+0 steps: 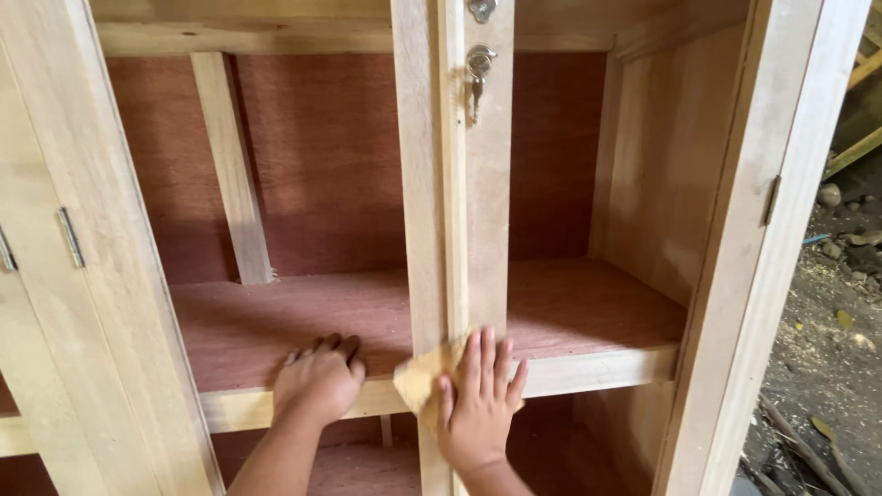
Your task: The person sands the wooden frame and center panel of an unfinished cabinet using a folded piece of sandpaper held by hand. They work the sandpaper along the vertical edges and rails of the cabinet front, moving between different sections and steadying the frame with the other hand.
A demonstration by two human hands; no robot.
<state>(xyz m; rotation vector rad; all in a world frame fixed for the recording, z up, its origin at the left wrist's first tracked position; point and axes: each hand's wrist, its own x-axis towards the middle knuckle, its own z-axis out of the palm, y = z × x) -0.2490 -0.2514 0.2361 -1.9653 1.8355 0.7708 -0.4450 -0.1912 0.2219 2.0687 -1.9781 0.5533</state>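
Head view, looking down into an unfinished wooden cabinet (pixel 643 184) with pale frame timbers and reddish-brown plywood back and shelf.

Left hand (pixel 317 378) rests palm down on the front edge of the shelf (pixel 276 321), fingers curled loosely over the pale edging strip, tips on the plywood. Grip is released; nothing held in it.

Right hand (pixel 478 404) is pressed flat, fingers spread and pointing up, against the lower part of the centre post (pixel 455 230). Under the palm lies a piece of tan sandpaper (pixel 418 377), pinned between hand and wood; its left part sticks out past the thumb side, over the joint where post meets shelf edge. Grip is a flat press on the sheet, not a clench. The two hands sit just beside each other, not touching.

Centre post runs upright through the middle of the frame. High on it, a metal lock (pixel 480 61) with a key hanging from it; a second bit of metal hardware sits above, cut off by the top edge.

Behind the shelf, a pale slat (pixel 230 165) leans across the back panel, left of the post.

Left side: an open door stile (pixel 83 276) with a small metal hinge (pixel 70 237). Right side: another pale stile with a hinge on its outer edge.

Far right, outside the cabinet: dirt ground (pixel 827 349) scattered with stones, wood scraps and shavings
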